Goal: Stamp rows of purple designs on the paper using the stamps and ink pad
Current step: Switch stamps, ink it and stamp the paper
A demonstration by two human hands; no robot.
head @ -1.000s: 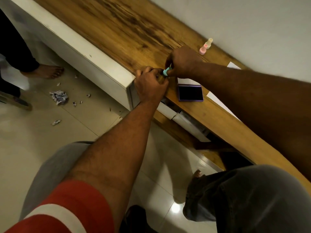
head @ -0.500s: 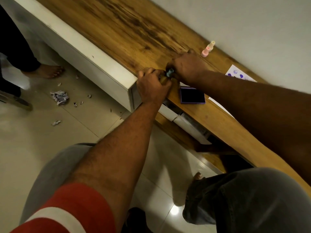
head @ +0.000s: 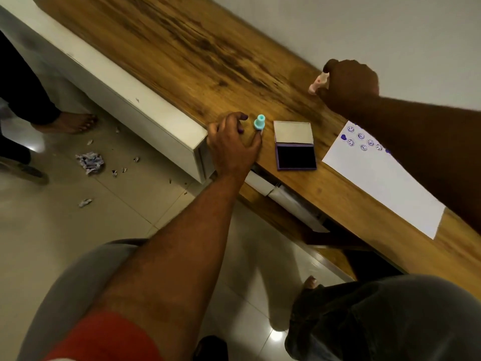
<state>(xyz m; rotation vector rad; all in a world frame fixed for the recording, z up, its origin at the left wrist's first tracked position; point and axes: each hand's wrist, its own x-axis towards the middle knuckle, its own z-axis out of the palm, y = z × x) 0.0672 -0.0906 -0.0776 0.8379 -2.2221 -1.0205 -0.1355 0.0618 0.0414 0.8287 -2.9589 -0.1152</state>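
Right hand [head: 351,87]: fingers clamped round pink stamp [head: 318,84], newly reached at 1 o'clock of ink pad [head: 295,152]; long axis tilted, pink end toward 7 o'clock. Left hand [head: 234,144]: fingers spread beside released teal stamp [head: 259,123], upright, 9 o'clock of pad. Judged a stamp changeover; paper [head: 377,178] at 3 o'clock.

Dim, warm overhead light is falling across the scene, leaving the long brown wooden tabletop [head: 182,53] muted. The glossy pale floor tiles [head: 65,243] are throwing back a small bright glare spot at the near edge and a fainter one at left, and are carrying soft grey shadows. Blur is smearing the right hand [head: 351,84] and the small pink plastic stamp [head: 316,84] it is gripping. The wide lens is bowing straight edges towards the borders.
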